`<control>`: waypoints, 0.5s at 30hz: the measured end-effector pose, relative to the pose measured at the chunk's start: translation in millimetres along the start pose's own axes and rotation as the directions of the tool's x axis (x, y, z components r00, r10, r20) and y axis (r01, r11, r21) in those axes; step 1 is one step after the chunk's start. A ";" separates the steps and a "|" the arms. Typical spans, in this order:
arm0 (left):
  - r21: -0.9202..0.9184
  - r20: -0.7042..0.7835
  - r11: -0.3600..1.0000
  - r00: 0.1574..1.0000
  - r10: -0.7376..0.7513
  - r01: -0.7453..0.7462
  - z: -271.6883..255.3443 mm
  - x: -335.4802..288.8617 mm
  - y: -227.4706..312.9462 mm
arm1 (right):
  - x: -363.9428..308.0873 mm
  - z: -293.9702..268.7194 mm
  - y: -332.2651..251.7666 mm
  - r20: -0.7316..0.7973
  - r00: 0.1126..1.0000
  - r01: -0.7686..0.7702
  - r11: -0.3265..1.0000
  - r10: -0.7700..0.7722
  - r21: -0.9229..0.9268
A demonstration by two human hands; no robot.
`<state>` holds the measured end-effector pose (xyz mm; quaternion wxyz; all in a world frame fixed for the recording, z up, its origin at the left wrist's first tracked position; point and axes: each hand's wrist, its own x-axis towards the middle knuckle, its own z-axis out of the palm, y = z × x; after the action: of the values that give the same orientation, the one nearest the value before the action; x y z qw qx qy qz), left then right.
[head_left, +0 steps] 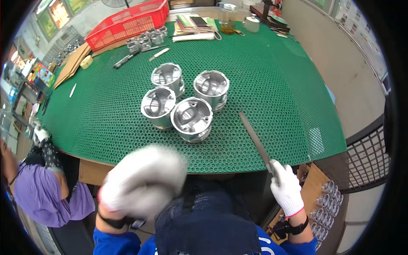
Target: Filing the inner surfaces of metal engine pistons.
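Observation:
Several shiny metal pistons stand close together on the green perforated mat (263,76), open ends up. The nearest piston (192,119) is in front, with another piston (158,106) to its left, one piston (167,78) behind and one piston (211,87) at the right. My right hand (285,187), in a white glove, is closed around the end of a long flat metal file (255,138) whose tip points away over the mat. My left hand (144,180), also gloved, is smeared by motion at the table's near edge; its fingers cannot be made out.
Small metal parts (146,39) and a red plastic crate (127,23) stand at the back left. A white-handled knife (159,54) lies before them. Papers, a phone (199,21) and a glass jar (228,19) are behind. A person (51,191) works at the left. Stacked pistons (325,208) sit low right.

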<state>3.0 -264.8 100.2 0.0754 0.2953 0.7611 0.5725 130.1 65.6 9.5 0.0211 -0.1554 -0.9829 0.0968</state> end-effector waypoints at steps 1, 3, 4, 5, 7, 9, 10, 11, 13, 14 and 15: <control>0.515 0.143 0.812 0.961 0.236 -0.276 3.7 39.2 -8.0 | -0.4 0.7 4.4 -0.021 0.999 -0.025 0.982 0.030 0.189; 0.761 0.146 0.566 0.934 0.327 -0.317 32.3 70.3 -43.2 | 1.4 -1.1 6.2 -0.003 0.997 -0.066 0.901 0.074 0.429; 0.788 0.195 0.542 0.953 0.230 -0.292 39.8 81.2 -59.6 | 3.9 -1.7 6.2 0.018 0.998 -0.059 0.899 0.057 0.433; 0.808 0.164 0.524 0.956 0.243 -0.271 41.4 87.5 -70.9 | 5.3 -1.0 6.6 0.062 0.997 -0.065 0.868 0.039 0.492; 0.777 0.168 0.529 0.923 0.347 -0.341 37.5 88.7 -80.5 | -4.8 -6.4 9.4 0.209 0.977 -0.160 0.822 0.051 0.547; 0.707 0.233 0.529 0.860 0.454 -0.470 22.4 74.5 -81.2 | -29.7 -16.8 27.4 0.366 0.928 -0.274 0.798 0.072 0.537; 0.712 0.252 0.522 0.865 0.434 -0.469 16.8 64.8 -72.0 | -38.6 -21.0 33.4 0.459 0.882 -0.366 0.766 0.105 0.529; 0.693 0.260 0.523 0.848 0.461 -0.497 14.0 57.2 -78.0 | -50.7 -16.7 42.7 0.472 0.873 -0.415 0.692 0.121 0.591; 0.692 0.153 0.528 0.815 0.558 -0.492 4.0 39.1 -86.6 | -49.7 0.3 38.6 0.398 0.902 -0.390 0.708 0.167 0.589; 0.759 -0.090 0.543 0.769 0.633 -0.359 10.9 31.9 -107.0 | -42.4 12.7 32.5 0.338 0.923 -0.352 0.761 0.185 0.545; 0.711 -0.145 0.660 0.868 0.475 -0.242 13.5 29.1 -111.9 | -36.3 37.3 35.5 0.007 1.000 -0.028 0.852 0.029 0.523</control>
<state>-55.3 -257.1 -0.3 -0.2763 0.3517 0.8419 0.3018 172.6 80.7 -34.5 0.0618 -0.1585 -0.9171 0.3604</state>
